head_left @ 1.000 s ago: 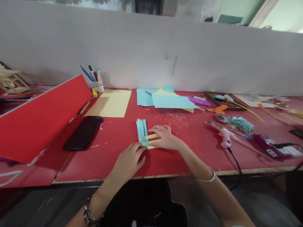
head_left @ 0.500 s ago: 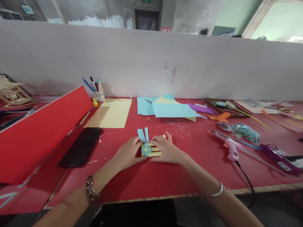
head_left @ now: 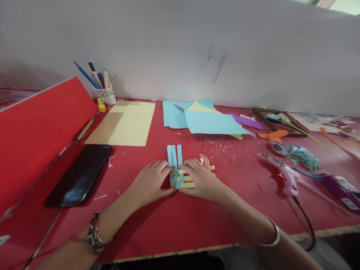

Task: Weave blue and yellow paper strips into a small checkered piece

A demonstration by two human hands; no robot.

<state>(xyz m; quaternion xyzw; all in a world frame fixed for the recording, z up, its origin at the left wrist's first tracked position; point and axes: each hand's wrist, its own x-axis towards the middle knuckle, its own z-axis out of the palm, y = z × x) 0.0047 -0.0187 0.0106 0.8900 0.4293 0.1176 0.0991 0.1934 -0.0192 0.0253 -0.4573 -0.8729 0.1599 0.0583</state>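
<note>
A small weave of light-blue paper strips (head_left: 174,155) and pale-yellow paper strips (head_left: 187,185) lies flat on the red tabletop. The blue strips point away from me and the yellow ones run sideways, crossing over and under near the left. At the left edge, my left hand (head_left: 150,183) pinches the weave between thumb and fingers. My right hand (head_left: 201,180) is closed over the yellow strips from the right, its thumb near the front edge and its little finger raised. Yellow ends stick out beyond it. My palms and fingers hide part of the crossings.
Left: a black phone (head_left: 80,174), a leaning red board (head_left: 42,127) and a pen cup (head_left: 107,95). Behind lie a yellow sheet (head_left: 123,123), blue sheets (head_left: 213,122) and paper scraps. Right: a pink glue gun (head_left: 287,176) with its cord, tangled threads (head_left: 302,157) and a tray (head_left: 298,131).
My view has tilted down and come closer. Three blue strips now stand out clearly beyond my fingers, where two showed before, and they lie straighter. Both hands keep hold of the weave.
</note>
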